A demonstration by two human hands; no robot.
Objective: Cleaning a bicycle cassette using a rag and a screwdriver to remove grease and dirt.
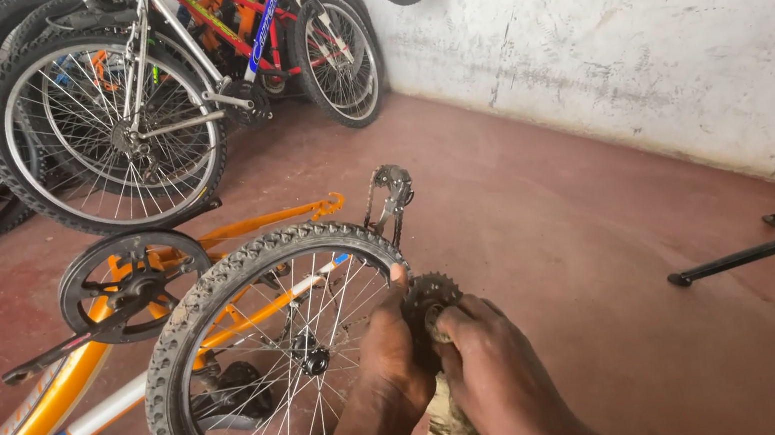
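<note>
I held a small toothed sprocket cluster (430, 298) between both hands, just above my lap. My left hand (392, 353) was closed around its left side, thumb up; my right hand (495, 369) gripped its right edge with fingertips curled. Just left of my hands lay an upturned orange bicycle (52, 416), its rear wheel (271, 355) nearly touching my left wrist. I judged the greasy teeth could slip and nick my fingers.
</note>
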